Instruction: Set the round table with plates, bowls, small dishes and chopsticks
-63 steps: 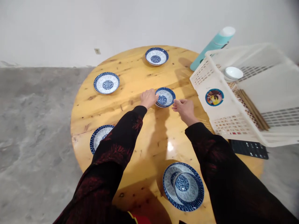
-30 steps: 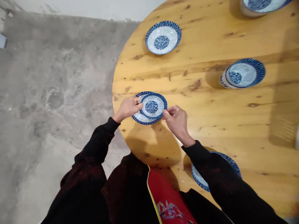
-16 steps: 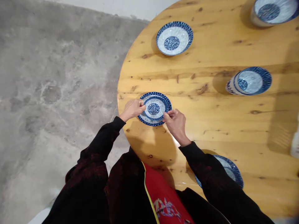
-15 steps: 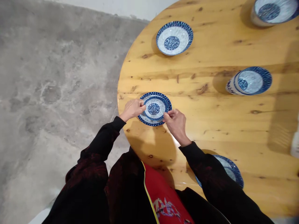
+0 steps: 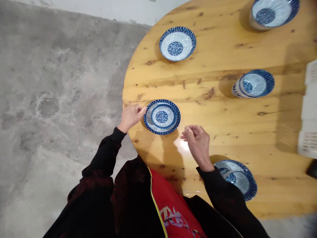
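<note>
Inside the large bowl (image 5: 148, 121), a small bowl (image 5: 162, 116) — head view.
Left hand (image 5: 132, 116) beside the large bowl's rim, grip impossible to tell; right hand (image 5: 196, 142) apart, fingers loosely open. Below the large bowl, lettering (image 5: 173, 216) on red cloth (image 5: 163, 188) — unreadable; far right of it, a white basket (image 5: 310, 102), cut off.

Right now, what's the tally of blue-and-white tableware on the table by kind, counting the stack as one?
Large bowls: 4
Small bowls set inside large ones: 2
Small-bowl stack (number within unclear): 1
Total: 7
</note>
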A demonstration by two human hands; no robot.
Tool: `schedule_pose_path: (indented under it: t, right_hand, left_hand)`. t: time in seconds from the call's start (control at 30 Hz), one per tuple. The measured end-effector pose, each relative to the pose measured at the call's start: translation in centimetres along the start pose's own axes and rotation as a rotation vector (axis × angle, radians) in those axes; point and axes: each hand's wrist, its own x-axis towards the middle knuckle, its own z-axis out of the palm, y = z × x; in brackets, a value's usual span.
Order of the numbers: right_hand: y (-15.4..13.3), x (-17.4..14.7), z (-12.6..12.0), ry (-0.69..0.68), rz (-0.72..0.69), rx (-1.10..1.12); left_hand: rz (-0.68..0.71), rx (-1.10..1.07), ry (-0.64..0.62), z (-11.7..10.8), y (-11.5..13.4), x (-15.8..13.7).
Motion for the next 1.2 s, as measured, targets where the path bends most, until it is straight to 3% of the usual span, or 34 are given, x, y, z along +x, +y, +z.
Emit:
schedule_pose_path:
  t: [0.23,0.37,0.5,0.67,0.87,1.03,1.2]
  right_hand:
    - [4.0,-8.9,-0.8,-0.062,0.095,0.120]
    - [7.7,-13.6,-0.2,-0.103,0.231,0.197]
    - [10.4,-17.1,0.4,-0.082,0.281,0.300]
    - [11.9,-20.8,2.4,-0.090,0.208,0.372]
    - [12.1,-24.0,5.8,-0.211,0.093,0.368]
    - [11.1,-24.6,6.0,-0.248,0.022,0.334]
    - [9.2,-23.6,6.2,-0.200,0.022,0.324]
  left_hand:
    - [-0.155,-0.049,0.131,-0.3,-4.2,-6.3]
    - [-0.222,-0.089,0.068,0.9,-5.7,-11.7]
    - [-0.244,-0.063,-0.025,2.4,-5.8,-17.0]
    - [-0.187,-0.050,-0.060,3.7,-6.3,-23.6]
    - [-0.198,-0.152,0.002,4.5,-9.5,-30.7]
    - [-0.248,-0.224,0.036,4.4,-10.9,-32.9]
    - [-0.207,-0.306,0.047,3.5,-10.7,-31.0]
